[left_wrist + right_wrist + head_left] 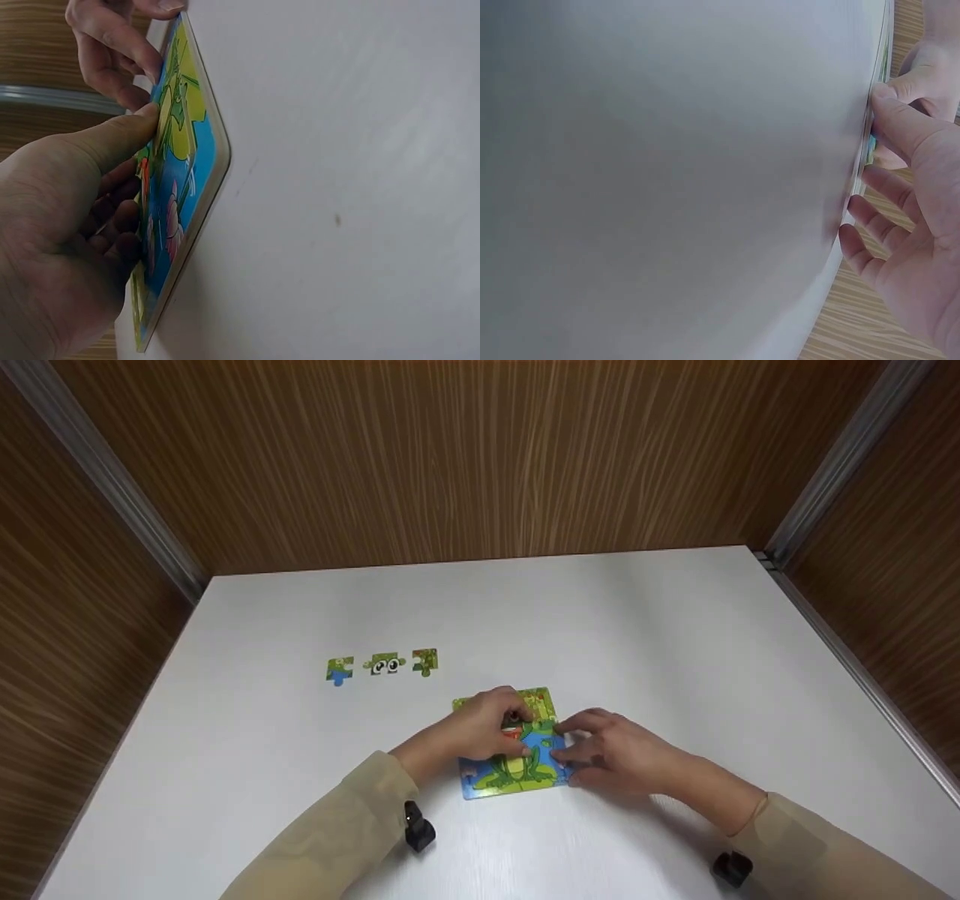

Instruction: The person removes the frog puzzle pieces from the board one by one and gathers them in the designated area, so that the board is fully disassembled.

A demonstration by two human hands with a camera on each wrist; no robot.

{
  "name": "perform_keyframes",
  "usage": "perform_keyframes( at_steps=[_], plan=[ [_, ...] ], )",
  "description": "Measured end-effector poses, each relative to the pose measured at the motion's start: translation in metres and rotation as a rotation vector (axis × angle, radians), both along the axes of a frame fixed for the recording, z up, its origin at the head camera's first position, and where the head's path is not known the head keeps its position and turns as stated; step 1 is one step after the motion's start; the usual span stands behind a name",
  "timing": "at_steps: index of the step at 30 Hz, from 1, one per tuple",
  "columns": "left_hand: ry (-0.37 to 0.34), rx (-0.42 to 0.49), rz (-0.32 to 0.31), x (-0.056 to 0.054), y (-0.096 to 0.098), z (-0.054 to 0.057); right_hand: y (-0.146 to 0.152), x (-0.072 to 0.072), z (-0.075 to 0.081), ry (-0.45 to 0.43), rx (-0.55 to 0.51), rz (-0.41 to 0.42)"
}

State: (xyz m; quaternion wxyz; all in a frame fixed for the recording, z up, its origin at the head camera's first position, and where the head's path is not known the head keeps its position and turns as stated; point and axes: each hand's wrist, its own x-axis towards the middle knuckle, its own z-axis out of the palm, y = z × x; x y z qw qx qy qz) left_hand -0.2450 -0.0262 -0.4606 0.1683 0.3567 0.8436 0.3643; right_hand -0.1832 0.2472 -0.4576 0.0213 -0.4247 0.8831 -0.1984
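Two sleeved forearms (pixel 330 825) reach in from the near side of the frog puzzle board (pixel 538 757), which lies on the white desk (pixel 285 765). Along the board's right edge, the right hand (pixel 622 750) is spread and loosely bent, fingertips touching that edge. Across the board's left and middle, the left hand (pixel 484 726) arches, thumb and forefinger well apart, thumb tip resting on the picture. Beyond the board's far left corner, three loose puzzle pieces (pixel 386 664) form a row; well behind it stands a wood-grain panel (pixel 480 465).
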Motion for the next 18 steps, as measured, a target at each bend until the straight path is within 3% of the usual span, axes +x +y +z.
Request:
perform_keyframes(
  at_steps=[18],
  plan=[
    [-0.049, 0.081, 0.024, 0.0031, -0.0024, -0.0017, 0.0007, 0.0006, -0.0027, 0.002, -0.011, -0.009]
  ],
)
